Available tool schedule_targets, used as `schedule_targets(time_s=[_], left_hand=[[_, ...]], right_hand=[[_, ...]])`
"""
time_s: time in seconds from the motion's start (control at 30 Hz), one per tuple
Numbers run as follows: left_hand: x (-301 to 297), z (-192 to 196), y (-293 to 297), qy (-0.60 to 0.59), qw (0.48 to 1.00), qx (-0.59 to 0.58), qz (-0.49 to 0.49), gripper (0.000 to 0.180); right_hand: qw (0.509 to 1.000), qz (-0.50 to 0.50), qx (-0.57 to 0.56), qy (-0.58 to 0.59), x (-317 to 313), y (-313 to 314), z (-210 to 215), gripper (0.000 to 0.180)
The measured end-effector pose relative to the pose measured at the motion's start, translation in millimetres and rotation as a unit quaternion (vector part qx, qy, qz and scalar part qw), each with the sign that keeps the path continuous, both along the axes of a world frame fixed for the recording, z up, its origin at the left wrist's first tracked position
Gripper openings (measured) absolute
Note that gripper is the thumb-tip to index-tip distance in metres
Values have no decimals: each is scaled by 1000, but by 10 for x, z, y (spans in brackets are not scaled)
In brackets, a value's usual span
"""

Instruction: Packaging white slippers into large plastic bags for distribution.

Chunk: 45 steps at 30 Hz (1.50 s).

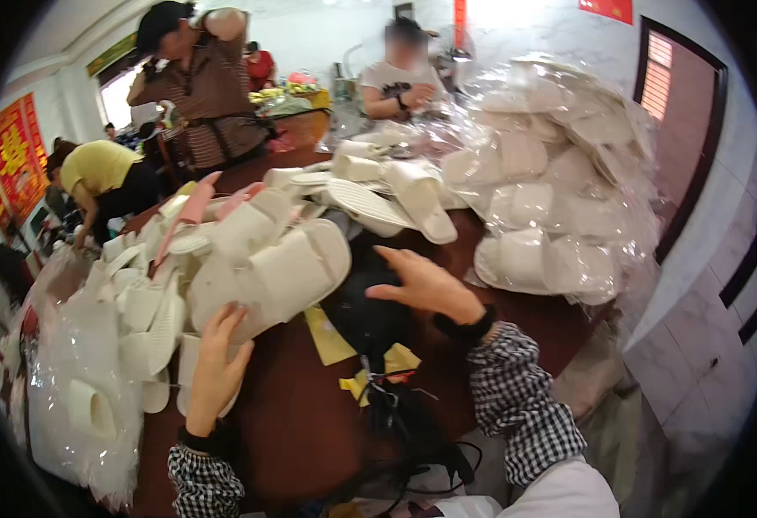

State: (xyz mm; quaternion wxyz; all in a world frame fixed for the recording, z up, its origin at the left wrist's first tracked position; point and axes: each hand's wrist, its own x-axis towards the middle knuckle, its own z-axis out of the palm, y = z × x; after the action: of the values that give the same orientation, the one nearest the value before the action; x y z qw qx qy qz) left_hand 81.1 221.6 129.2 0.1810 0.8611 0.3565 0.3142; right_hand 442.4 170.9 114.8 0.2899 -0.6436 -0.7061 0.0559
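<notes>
The left hand (216,363) grips the lower edge of a white slipper (271,276). The right hand (426,285) is open, fingers spread, over a black bundle (365,315) on the tabletop (292,423), just right of the slipper.

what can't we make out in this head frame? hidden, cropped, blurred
- Left hand: fingers lie on the cream slippers; whether they grip one, hidden under the hand.
- Right hand: open above a black object; its kind unclear, dark and blurred.
- Bagged slippers: count lost in plastic glare.
- Bag at left: bent and cut by the fisheye rim.
- Yellow sheets: partly under the black object.
</notes>
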Motion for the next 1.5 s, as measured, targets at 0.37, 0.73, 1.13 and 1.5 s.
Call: schedule_targets(time_s=[0.37, 0.73, 1.13, 1.5], left_hand=[[230, -30, 21, 272, 950, 149, 32, 55], [245, -238, 170, 236, 942, 219, 98, 54], [202, -253, 380, 154, 961, 185, 133, 91], [350, -117, 346, 243, 909, 264, 211, 115]], right_hand=[[999, -9, 43, 17, -148, 232, -295, 56], [958, 51, 264, -97, -373, 28, 195, 28], [927, 252, 94, -261, -761, 37, -201, 41], [930, 285, 87, -214, -756, 113, 4, 32]])
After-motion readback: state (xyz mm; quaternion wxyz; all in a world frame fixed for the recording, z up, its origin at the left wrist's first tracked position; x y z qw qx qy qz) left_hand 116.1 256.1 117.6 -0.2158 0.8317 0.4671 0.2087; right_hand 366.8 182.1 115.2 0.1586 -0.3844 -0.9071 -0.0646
